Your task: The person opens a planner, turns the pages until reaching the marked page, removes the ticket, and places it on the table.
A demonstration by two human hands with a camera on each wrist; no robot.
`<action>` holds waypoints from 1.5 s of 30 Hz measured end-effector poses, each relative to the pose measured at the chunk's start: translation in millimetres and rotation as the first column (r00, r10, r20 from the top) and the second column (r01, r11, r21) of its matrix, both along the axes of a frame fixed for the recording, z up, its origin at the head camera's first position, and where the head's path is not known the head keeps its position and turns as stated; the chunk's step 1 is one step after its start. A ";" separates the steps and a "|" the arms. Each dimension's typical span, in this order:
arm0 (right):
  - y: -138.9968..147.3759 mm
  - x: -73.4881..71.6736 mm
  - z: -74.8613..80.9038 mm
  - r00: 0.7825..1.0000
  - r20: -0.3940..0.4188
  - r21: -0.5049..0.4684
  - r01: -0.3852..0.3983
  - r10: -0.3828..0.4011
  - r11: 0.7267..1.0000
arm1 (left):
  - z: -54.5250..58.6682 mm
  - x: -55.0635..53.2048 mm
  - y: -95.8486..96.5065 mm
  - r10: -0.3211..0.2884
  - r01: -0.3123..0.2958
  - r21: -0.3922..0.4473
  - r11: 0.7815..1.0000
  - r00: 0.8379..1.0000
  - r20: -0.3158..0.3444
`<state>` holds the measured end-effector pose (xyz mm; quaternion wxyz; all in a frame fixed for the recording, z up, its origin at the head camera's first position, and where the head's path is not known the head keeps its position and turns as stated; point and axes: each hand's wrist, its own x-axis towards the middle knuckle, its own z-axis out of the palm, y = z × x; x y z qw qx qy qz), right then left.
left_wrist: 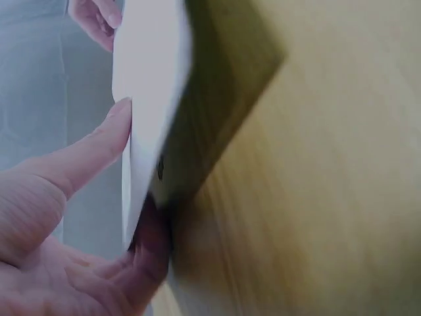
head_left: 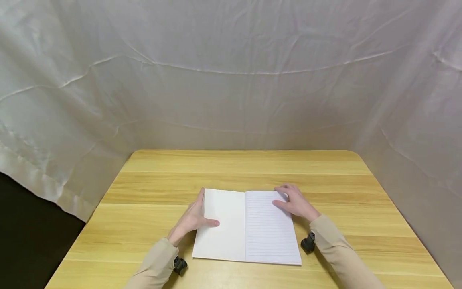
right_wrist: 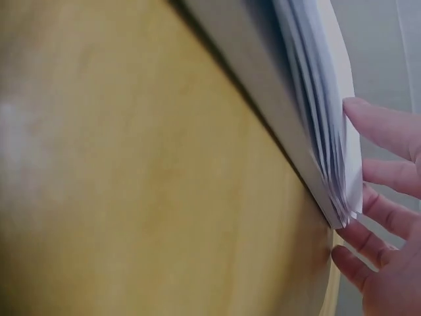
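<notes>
An open notebook (head_left: 225, 241) lies on the table, with a blank white page or inside cover on the left and a lined page (head_left: 268, 237) on the right. My left hand (head_left: 193, 218) holds the left edge, thumb on the white surface and fingers under it. In the left wrist view that side (left_wrist: 148, 72) is tilted up off the wood, casting a shadow. At the upper right corner, my right hand (head_left: 296, 202) rests its thumb and fingertips on the lined page and its edge. The right wrist view shows slightly fanned page edges (right_wrist: 316, 105) beside those fingers (right_wrist: 378, 125).
The wooden table (head_left: 151, 184) has rounded far corners. Pale fabric (head_left: 231, 104) hangs behind it and along both sides. A dark area (head_left: 32, 233) shows beyond the table's left edge. Small black wrist cameras (head_left: 308, 243) sit at both beige sleeves (head_left: 337, 249).
</notes>
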<state>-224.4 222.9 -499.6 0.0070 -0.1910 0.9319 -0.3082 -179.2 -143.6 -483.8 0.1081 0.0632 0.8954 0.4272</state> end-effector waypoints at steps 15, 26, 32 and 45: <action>-4.9 -1.3 3.1 0.993 -0.085 -0.090 0.080 -0.088 0.993 | -0.8 3.5 -5.0 0.003 -0.024 -0.149 0.989 0.990 -0.142; -9.8 4.7 16.2 0.982 0.024 -0.298 0.184 -0.185 0.937 | -3.0 3.1 -4.4 -0.084 0.046 -0.188 0.981 0.977 -0.195; -14.9 16.9 26.2 0.990 0.088 -0.405 0.137 -0.111 0.904 | -3.1 4.8 0.0 -0.089 0.053 -0.159 0.986 0.970 -0.228; -24.2 37.9 42.3 0.935 0.192 -0.554 -0.146 0.297 0.820 | 1.3 8.7 12.7 -0.052 0.073 0.078 0.994 0.968 -0.247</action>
